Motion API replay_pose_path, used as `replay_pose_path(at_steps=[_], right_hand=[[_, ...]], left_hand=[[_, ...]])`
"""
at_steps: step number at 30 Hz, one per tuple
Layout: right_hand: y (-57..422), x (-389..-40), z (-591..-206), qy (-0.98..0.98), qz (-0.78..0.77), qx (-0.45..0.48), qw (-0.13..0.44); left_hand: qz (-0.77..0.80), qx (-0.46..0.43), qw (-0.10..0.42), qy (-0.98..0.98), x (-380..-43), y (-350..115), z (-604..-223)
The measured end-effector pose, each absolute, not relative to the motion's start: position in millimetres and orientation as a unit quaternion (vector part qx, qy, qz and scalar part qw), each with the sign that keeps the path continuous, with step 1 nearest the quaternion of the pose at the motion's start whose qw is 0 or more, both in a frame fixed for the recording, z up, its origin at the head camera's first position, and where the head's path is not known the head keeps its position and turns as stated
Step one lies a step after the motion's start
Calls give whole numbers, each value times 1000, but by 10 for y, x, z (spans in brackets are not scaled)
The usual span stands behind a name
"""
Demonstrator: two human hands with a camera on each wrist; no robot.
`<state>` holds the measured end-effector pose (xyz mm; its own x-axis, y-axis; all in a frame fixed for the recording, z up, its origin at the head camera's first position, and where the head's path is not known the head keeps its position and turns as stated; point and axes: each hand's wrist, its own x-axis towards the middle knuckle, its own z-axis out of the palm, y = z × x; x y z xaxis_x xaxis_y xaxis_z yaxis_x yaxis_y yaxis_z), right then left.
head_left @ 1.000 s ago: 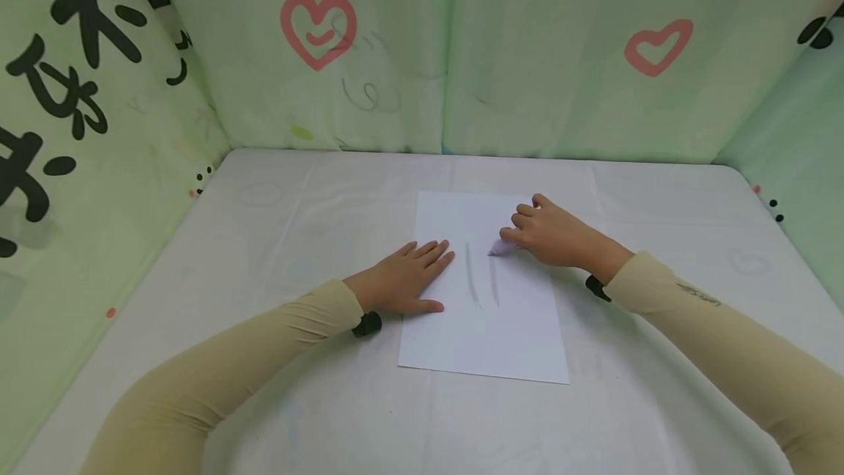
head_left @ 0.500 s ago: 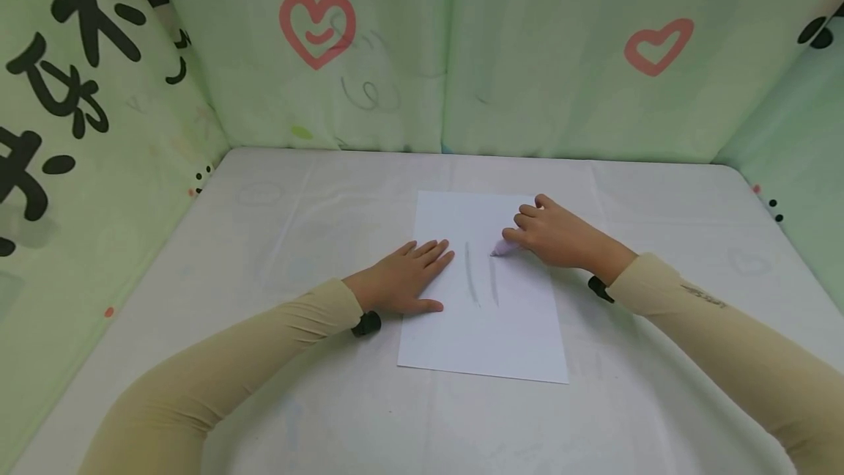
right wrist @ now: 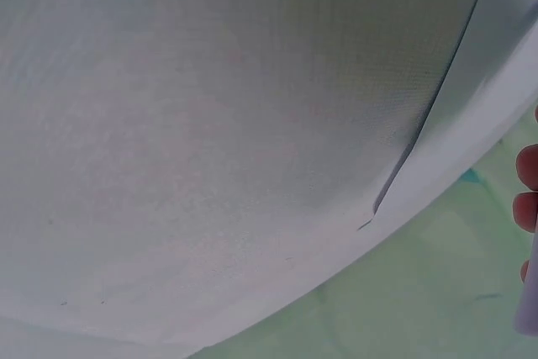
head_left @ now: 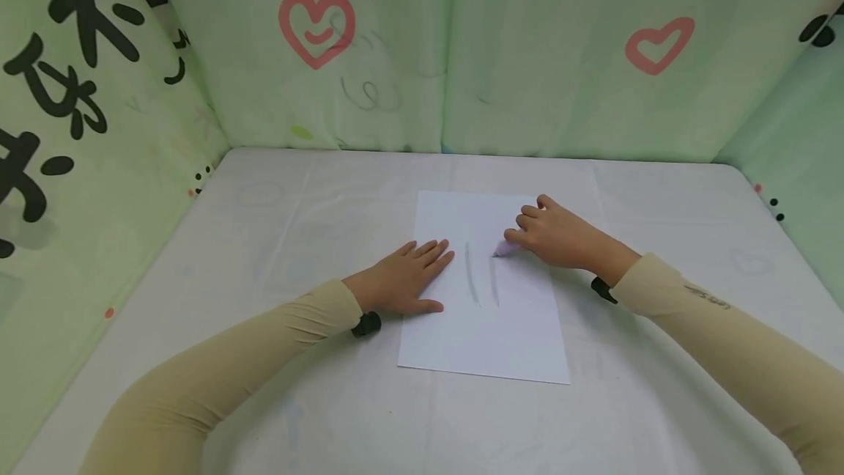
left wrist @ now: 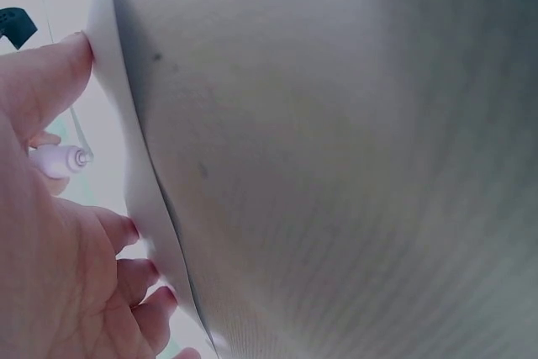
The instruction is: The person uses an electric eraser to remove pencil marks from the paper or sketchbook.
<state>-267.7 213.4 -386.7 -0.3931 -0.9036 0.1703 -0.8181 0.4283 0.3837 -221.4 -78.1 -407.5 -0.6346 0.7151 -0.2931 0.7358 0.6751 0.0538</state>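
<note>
A white sheet of paper (head_left: pixel 481 343) lies on the table, bearing two faint grey-green strokes, side by side. My left hand (head_left: pixel 409 281) rests on its left edge, fingers straight and thumb spread. In my right hand (head_left: pixel 554 237) I grip a pale purple pen (head_left: pixel 505 248), its narrow tip down by the upper end of the right stroke. The left wrist view shows the nib end of the pen (left wrist: pixel 59 160) beyond the left thumb. Only the pen's blunt rear end (right wrist: pixel 528 315) and a few right fingertips (right wrist: pixel 527 211) show in the right wrist view.
A white cloth covers the table (head_left: pixel 316 402). Pale green curtains (head_left: pixel 527 94) printed with red hearts and black characters stand along its back and sides. A black wrist device (head_left: pixel 366 324) sits under the left wrist, another black device (head_left: pixel 603 289) under the right.
My right hand and the pen have shifted very slightly to the right. The left hand and the paper stay in place, and the two strokes look the same.
</note>
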Motion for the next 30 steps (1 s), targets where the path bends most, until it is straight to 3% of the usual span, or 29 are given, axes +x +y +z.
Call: replay_pose_path(at_steps=[30], right_hand=[[2142, -2666, -3873, -819, -108, 530, 194]], left_hand=[[-41, 400, 151, 903, -2236, -777, -4077]])
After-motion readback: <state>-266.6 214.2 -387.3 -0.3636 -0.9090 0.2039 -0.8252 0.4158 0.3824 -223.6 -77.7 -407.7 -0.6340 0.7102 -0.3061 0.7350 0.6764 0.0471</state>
